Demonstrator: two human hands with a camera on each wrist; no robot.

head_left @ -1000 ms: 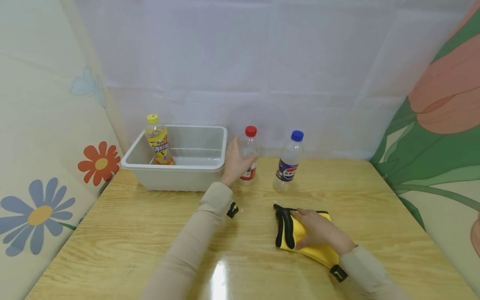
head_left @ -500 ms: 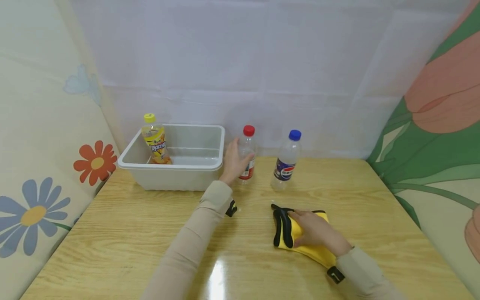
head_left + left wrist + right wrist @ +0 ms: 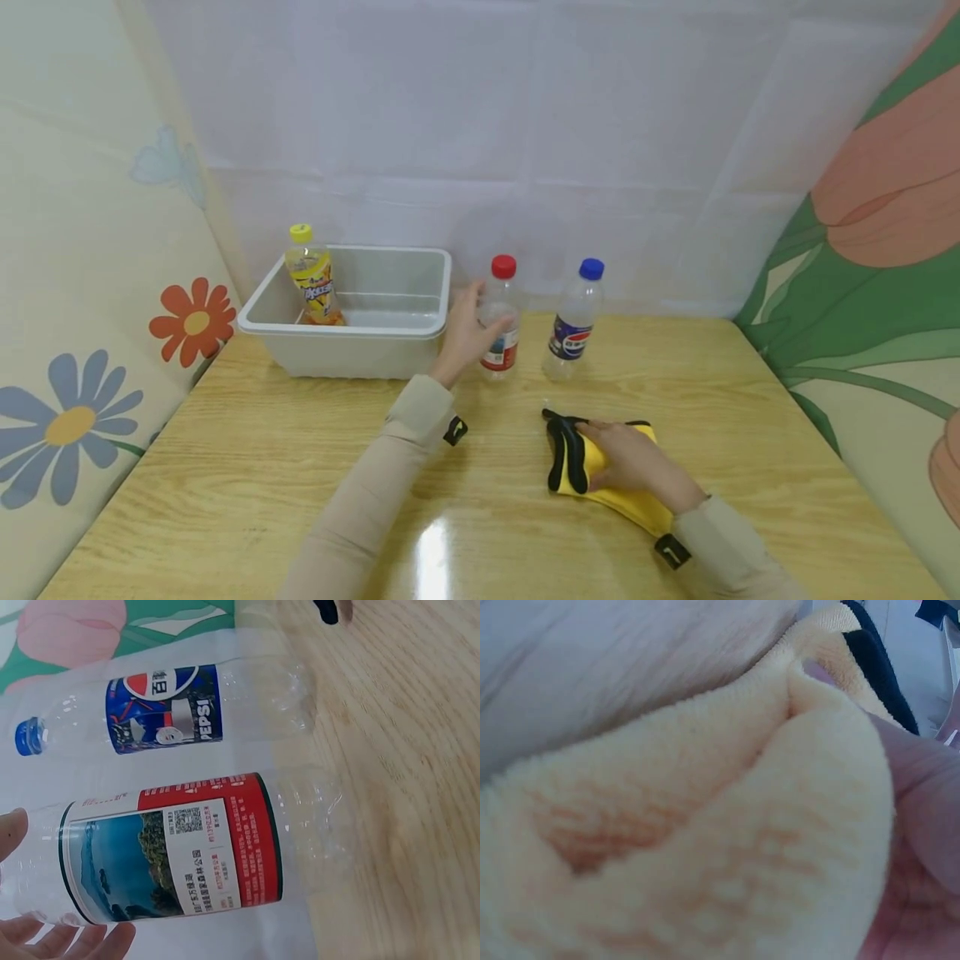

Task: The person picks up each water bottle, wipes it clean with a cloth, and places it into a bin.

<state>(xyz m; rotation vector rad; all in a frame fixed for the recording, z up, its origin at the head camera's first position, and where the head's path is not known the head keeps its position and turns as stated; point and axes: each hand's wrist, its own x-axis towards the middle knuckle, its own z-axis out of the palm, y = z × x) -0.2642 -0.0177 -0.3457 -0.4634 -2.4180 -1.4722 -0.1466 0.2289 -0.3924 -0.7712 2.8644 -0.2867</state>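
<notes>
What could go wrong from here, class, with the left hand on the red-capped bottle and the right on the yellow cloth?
1. The red-capped bottle shows no visible drink, so it may be light and could tip or slip from the left hand.
2. The blue-capped bottle stands close beside it and might be knocked over.
3. The yellow cloth is folded and might bunch or unfold if the right hand pulls.
</notes>
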